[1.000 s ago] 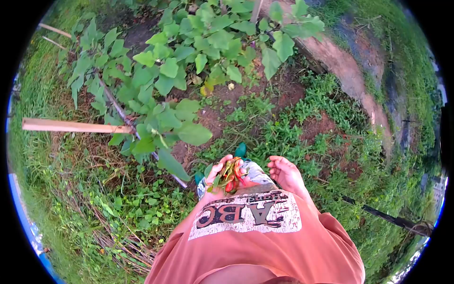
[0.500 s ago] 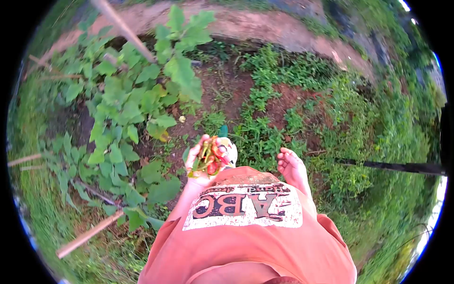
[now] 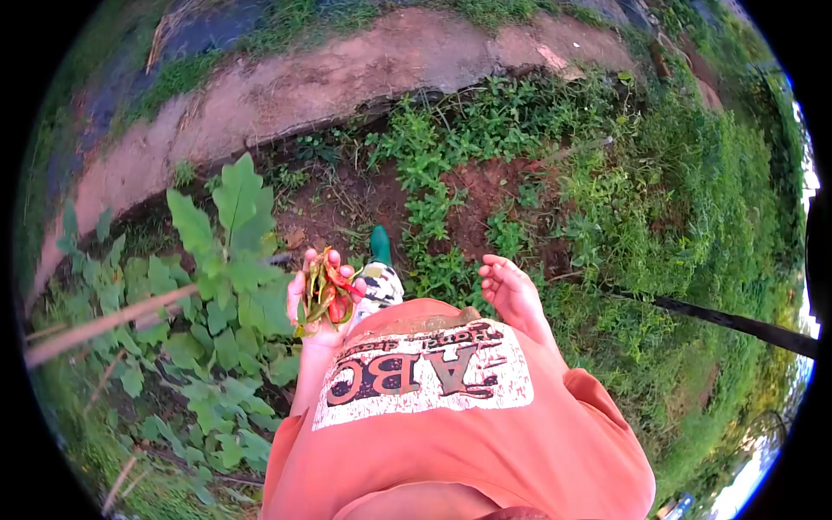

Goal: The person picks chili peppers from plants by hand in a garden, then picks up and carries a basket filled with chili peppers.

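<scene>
Several chili peppers (image 3: 336,299), red and green with stems, lie bunched in my left hand (image 3: 319,336). Its palm is turned up and the fingers curl around the bunch. My right hand (image 3: 515,297) is out to the right of my body, palm partly showing and fingers loosely bent. Nothing can be seen in it. Below it are low green weeds. A green boot (image 3: 380,245) and a patterned trouser leg (image 3: 378,286) show just beyond the peppers.
Broad-leaved plants (image 3: 230,334) grow at the left, crossed by a wooden stick (image 3: 113,327). Beyond the soil runs a raised earthen path (image 3: 347,74). Dense weeds (image 3: 667,208) cover the right side, where a dark pole (image 3: 728,319) juts in.
My view has turned and moved ahead, so more of the path shows and the plants sit lower left. The peppers stay in my left hand; my right hand remains raised beside me.
</scene>
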